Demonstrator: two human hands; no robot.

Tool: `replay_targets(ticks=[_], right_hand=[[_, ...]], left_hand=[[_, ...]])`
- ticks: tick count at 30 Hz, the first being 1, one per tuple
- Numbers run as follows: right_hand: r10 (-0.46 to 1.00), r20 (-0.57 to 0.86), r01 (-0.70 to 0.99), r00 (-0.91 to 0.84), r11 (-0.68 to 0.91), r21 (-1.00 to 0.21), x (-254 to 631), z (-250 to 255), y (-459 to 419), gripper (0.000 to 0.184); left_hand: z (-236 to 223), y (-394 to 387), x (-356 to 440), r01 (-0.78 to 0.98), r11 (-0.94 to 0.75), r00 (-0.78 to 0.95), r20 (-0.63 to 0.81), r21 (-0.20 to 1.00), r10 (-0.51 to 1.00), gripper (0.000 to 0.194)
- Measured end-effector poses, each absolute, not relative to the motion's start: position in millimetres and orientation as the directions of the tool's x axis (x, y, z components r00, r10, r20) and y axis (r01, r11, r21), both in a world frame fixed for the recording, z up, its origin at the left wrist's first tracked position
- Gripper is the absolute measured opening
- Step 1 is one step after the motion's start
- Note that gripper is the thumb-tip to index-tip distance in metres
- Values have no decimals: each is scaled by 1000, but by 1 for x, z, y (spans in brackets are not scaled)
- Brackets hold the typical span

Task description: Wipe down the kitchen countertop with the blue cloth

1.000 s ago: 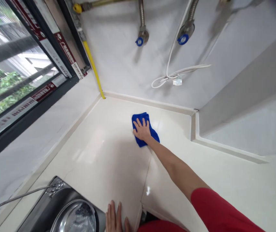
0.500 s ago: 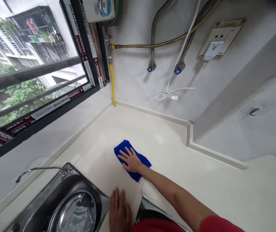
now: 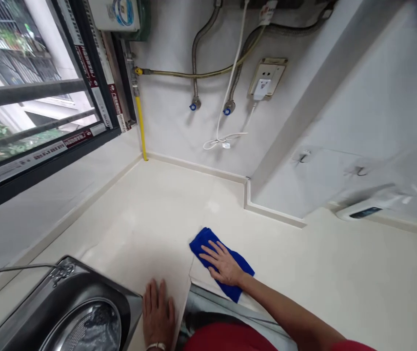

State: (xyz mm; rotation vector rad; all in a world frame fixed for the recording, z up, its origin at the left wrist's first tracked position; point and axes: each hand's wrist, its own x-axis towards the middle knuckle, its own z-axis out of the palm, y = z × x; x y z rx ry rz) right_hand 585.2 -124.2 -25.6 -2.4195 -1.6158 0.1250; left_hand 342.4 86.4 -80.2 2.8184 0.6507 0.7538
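Note:
My right hand (image 3: 225,265) lies flat with fingers spread on a blue cloth (image 3: 238,258), pressing it to the cream countertop (image 3: 128,222). The cloth is spread out at a slant, one end reaching the counter's front edge. On the counter to the left, my left hand (image 3: 158,309) rests palm down, its fingers stretched out and nothing in it. It is close beside the corner of the steel sink (image 3: 129,297).
A round colander (image 3: 84,326) sits in the sink, by a tap (image 3: 21,267). A raised lip (image 3: 197,169) follows the wall. Above hang hoses, a loose white cord (image 3: 217,141) and a plugged-in socket (image 3: 268,78). A white device (image 3: 365,209) lies at the right.
My right hand has slid the cloth rightward and toward the front edge, across the counter seam. My left hand stays by the sink corner. The view has turned right, showing the white device.

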Motion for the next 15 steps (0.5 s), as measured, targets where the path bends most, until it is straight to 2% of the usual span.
replay_targets(ticks=[7, 11, 15], right_hand=[[642, 140, 653, 754, -756, -47, 586, -54, -273, 56], [369, 194, 369, 909, -929, 36, 573, -74, -355, 56], [86, 202, 74, 976, -995, 66, 570, -80, -385, 60]], left_hand=[[-83, 87, 343, 352, -878, 794, 393, 326, 464, 57], [-81, 86, 345, 344, -871, 805, 367, 351, 466, 62], [-75, 83, 346, 320, -883, 796, 409, 342, 446, 67]])
